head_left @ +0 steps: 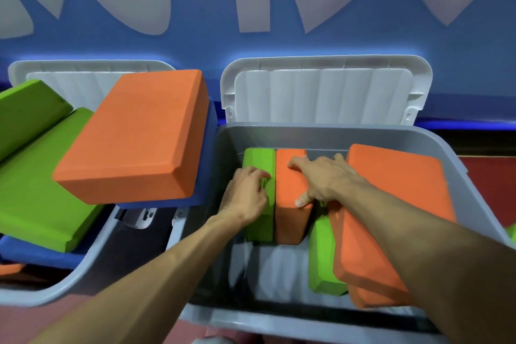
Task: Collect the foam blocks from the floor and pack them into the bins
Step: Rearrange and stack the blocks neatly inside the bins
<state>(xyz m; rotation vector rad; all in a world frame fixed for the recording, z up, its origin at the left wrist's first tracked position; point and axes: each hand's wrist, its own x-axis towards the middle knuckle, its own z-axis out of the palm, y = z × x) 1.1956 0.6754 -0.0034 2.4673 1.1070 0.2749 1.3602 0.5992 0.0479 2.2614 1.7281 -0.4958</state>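
Foam blocks are going into the right bin [363,131], in the middle and right of the frame. The left grip [245,193] curls its fingers on the green block [258,220], which stands on its edge at the back of the bin. The right grip [326,179] lies spread on the orange block [290,218] just beside it, with the thumb pressing the near side. The two blocks touch, side by side. To the right, a big orange block [396,218] leans over a second green block [324,260], with one more orange piece under them. The bottom of this bin shows bare low in the frame, so I think more blocks can fit. Its lid [321,92] stands open against the blue wall [279,42].

At the left of the frame, the left bin [83,274] looks piled past its rim with orange, green and blue blocks. I think most of the job is done. A bit of green at the right edge may be a block on the floor; I cannot tell.
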